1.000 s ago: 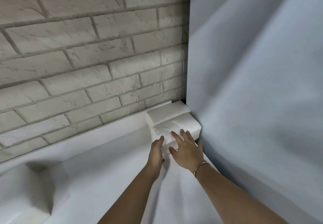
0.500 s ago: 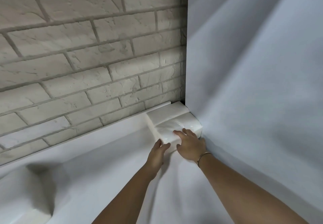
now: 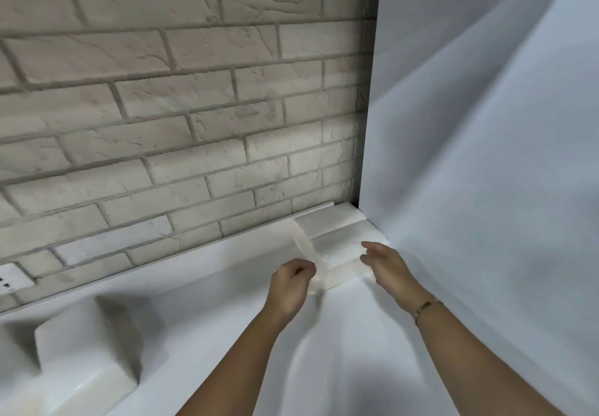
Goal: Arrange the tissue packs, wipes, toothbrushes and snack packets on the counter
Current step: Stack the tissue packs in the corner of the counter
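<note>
Two white tissue packs sit in the far right corner of the white counter [image 3: 340, 334]. The rear pack [image 3: 327, 222] lies against the brick wall. The front pack [image 3: 338, 255] lies in front of it. My left hand [image 3: 290, 287] is at the front pack's left end, fingers curled; whether it pinches the wrapper is unclear. My right hand [image 3: 385, 261] hovers at the pack's right end with relaxed fingers, holding nothing.
A pale brick wall [image 3: 178, 123] backs the counter and a white side panel [image 3: 486, 156] closes the right. More white packs [image 3: 81, 350] lie at the lower left. A wall socket [image 3: 13, 279] shows at the far left.
My right hand lifted off the front pack's top and drew back to its right end. My left hand's fingers curled at the left end. The camera view shifted up and left.
</note>
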`<state>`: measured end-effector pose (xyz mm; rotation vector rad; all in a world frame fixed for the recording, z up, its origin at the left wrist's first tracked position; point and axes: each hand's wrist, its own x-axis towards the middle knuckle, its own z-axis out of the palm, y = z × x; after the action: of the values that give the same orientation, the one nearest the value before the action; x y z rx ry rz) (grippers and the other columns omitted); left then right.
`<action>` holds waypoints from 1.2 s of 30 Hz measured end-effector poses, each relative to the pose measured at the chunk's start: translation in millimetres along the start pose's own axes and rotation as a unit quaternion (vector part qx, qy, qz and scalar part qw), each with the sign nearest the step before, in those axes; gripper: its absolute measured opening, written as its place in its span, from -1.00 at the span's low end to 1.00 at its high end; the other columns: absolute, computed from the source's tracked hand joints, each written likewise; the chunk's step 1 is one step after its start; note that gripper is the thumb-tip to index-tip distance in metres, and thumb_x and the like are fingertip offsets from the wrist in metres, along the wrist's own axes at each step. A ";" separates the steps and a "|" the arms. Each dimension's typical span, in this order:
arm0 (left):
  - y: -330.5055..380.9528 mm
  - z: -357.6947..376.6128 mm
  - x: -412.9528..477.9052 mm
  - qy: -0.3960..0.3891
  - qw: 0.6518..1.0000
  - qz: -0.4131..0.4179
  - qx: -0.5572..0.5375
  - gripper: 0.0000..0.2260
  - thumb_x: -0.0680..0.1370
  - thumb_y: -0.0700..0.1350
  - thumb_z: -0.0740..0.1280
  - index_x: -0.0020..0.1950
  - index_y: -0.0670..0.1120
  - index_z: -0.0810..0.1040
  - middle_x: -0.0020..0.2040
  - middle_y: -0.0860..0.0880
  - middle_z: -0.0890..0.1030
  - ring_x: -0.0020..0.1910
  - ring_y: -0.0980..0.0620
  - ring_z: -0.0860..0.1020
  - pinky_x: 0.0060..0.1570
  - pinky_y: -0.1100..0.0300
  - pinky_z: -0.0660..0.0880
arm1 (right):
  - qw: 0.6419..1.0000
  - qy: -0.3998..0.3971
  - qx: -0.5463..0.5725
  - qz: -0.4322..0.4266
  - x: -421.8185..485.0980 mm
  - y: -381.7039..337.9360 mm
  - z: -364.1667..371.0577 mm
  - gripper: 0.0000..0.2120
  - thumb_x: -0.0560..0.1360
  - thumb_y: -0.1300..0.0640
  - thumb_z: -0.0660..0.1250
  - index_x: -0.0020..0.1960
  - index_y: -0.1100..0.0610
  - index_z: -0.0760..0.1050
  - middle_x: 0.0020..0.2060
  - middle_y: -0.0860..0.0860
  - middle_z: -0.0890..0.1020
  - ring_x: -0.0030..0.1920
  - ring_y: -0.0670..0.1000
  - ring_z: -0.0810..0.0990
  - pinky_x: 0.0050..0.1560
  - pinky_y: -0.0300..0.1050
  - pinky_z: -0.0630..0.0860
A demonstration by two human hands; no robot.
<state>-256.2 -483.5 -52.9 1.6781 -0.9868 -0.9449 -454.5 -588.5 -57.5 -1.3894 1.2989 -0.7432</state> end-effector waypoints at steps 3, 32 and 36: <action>1.4 -23.1 -25.2 0.025 0.999 0.014 -0.023 -0.85 0.60 -0.11 0.34 -0.07 0.02 0.69 -0.08 0.06 0.69 -0.02 -0.09 0.67 -0.13 0.16 0.53 | 0.998 0.008 0.066 0.010 -48.0 -16.2 24.5 -0.67 0.60 0.12 0.34 0.34 -0.08 0.53 0.24 -0.04 0.58 0.17 -0.05 0.57 0.30 0.09 0.51; -116.7 -233.8 -249.1 0.188 0.980 0.029 -0.053 -0.66 0.59 -0.26 0.39 -0.09 0.22 0.68 -0.21 0.10 0.68 -0.27 0.09 0.56 -0.08 0.14 0.57 | 0.989 -0.101 0.099 -0.042 -284.1 -55.0 272.9 -0.82 0.54 0.15 0.37 0.09 -0.08 0.63 -0.03 -0.06 0.71 0.01 -0.03 0.70 0.08 0.03 0.58; -123.7 -262.5 -273.2 0.231 0.971 0.030 -0.059 -0.79 0.59 -0.23 0.40 -0.12 0.07 0.70 -0.27 0.17 0.65 -0.31 0.20 0.54 -0.23 0.38 0.45 | 0.984 -0.159 0.064 -0.045 -293.1 -53.7 309.1 -0.79 0.59 0.19 0.34 0.09 -0.10 0.62 0.01 -0.02 0.69 0.03 -0.01 0.68 0.08 0.02 0.58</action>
<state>-98.3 -117.7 -61.2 1.6543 -0.6503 -0.5235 -215.8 -232.9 -27.1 -1.4034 0.9292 -0.6219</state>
